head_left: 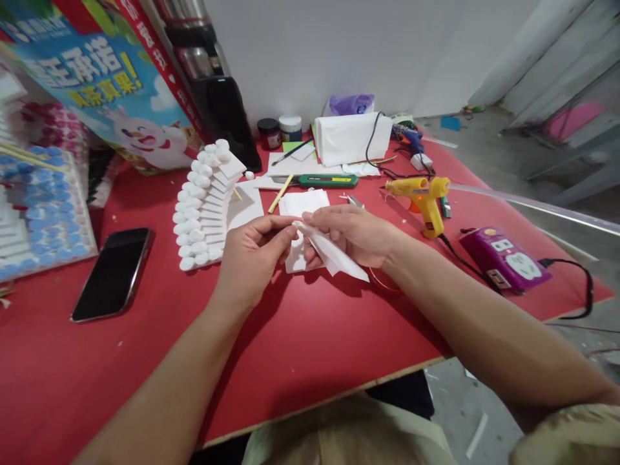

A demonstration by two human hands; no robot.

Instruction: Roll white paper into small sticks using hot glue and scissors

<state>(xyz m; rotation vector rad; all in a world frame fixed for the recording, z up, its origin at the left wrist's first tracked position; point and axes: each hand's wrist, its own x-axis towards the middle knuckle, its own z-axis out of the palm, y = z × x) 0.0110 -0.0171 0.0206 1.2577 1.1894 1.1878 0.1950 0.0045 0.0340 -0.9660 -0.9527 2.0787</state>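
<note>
Both my hands meet over the middle of the red table [300, 336], pinching a thin white foam strip [339, 257]. My left hand [252, 255] grips its near end with thumb and fingers closed. My right hand [356, 234] holds the strip from above, and the strip slants down to the right below it. A flat white foam piece [294, 261] lies on the table just under my hands. To the left stands a white foam staircase model [206, 206] edged with small white balls.
A black phone [113, 272] lies at the left. A yellow glue gun [423, 197] and purple power strip [504, 258] sit at the right, with cables. A green cutter [328, 181], white box [352, 137], paint jars [279, 131] and printed carton [111, 84] stand behind.
</note>
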